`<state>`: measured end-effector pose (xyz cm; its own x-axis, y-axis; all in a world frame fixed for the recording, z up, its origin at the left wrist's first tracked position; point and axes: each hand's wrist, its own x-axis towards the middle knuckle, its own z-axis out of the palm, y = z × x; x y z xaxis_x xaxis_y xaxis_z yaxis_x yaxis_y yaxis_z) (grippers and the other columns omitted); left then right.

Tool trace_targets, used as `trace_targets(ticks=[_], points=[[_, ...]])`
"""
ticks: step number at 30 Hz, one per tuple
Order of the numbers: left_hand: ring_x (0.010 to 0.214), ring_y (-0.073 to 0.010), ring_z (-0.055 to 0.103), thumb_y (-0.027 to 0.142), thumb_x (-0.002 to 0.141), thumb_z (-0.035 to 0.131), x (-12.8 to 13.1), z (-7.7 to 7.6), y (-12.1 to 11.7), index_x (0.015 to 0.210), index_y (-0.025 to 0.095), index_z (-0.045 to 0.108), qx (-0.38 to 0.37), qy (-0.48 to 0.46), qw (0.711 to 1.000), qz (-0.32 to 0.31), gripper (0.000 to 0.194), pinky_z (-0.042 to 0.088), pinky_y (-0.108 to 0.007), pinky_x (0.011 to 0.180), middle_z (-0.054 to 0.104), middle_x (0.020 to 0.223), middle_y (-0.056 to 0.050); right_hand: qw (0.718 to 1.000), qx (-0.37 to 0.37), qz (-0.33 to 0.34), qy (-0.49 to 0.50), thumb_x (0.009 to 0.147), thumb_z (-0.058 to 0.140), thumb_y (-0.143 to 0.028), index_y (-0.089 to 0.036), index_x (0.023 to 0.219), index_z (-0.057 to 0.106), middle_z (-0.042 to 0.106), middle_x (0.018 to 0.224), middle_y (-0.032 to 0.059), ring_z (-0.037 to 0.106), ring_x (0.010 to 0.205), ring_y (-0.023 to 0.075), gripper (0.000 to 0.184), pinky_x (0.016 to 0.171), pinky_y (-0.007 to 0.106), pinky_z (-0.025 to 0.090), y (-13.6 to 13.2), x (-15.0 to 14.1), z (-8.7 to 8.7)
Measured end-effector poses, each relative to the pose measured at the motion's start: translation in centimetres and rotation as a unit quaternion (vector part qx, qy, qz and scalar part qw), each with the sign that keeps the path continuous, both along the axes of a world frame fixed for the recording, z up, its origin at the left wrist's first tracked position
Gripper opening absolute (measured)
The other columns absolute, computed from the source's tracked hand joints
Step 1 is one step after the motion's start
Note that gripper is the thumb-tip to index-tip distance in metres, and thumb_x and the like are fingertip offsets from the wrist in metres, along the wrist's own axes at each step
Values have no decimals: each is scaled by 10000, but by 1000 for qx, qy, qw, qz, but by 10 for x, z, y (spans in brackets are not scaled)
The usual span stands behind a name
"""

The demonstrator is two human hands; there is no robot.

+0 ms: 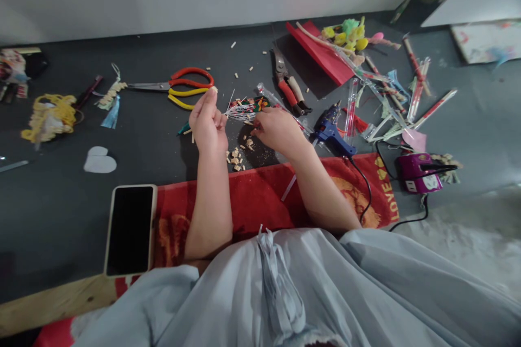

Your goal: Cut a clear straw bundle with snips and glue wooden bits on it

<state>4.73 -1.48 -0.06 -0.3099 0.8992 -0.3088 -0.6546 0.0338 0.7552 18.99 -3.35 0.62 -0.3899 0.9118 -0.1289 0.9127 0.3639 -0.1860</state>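
Note:
My left hand [209, 122] is raised over the dark table, thumb and fingertips pinched together on a small pale wooden piece [215, 89]. To its right, my right hand [279, 129] is low over the table with its fingers curled down; what they hold, if anything, is hidden. Between the hands lies a bundle of thin white stems [242, 113], fanned out beside a colourful patterned item [260, 102] partly covered by my right hand. Just below, a small heap of cut wooden bits [235, 159] lies on the table among crumbs.
Scissors [189, 87] with red and yellow handles lie left, cutters [287, 84] behind. A blue glue gun [331, 133] and wrapped sticks [419, 87] are at right. A red towel [260, 195], a phone [130, 230], yellow yarn [52, 116] and a purple device [419, 173] surround the work.

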Motion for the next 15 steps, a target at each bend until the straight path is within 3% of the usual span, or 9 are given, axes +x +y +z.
trace_targets(ticks=[6, 10, 12, 15], points=[[384, -14, 124, 208, 866, 577, 0, 4, -1, 672, 163, 527, -4, 3, 1000, -9, 205, 93, -274, 434, 146, 475, 91, 1000, 3, -8, 15, 821, 497, -186, -100, 893, 668, 670, 945, 154, 602, 898, 266, 204, 788, 361, 438, 0, -1, 1], [368, -7, 126, 174, 874, 556, 0, 3, 0, 649, 153, 513, -7, -7, 1000, -9, 230, 94, -268, 419, 173, 452, 96, 990, -10, -34, 136, 782, 539, -201, -137, 824, 663, 663, 841, 99, 591, 804, 212, 147, 745, 337, 441, 4, 4, 7], [362, -6, 141, 167, 848, 588, 1, 2, -1, 643, 149, 523, -1, -8, 1000, -26, 215, 110, -254, 404, 199, 441, 101, 967, -23, -46, 248, 768, 554, -201, -152, 814, 654, 644, 777, 59, 575, 738, 171, 120, 721, 317, 449, 7, 8, 11], [361, -3, 184, 193, 772, 680, 4, 2, -2, 663, 148, 584, 19, 8, 998, -60, 152, 147, -223, 389, 267, 436, 104, 908, -55, -44, 413, 764, 592, -234, -160, 809, 634, 618, 763, 28, 559, 708, 132, 97, 690, 289, 468, 14, 11, 14]])
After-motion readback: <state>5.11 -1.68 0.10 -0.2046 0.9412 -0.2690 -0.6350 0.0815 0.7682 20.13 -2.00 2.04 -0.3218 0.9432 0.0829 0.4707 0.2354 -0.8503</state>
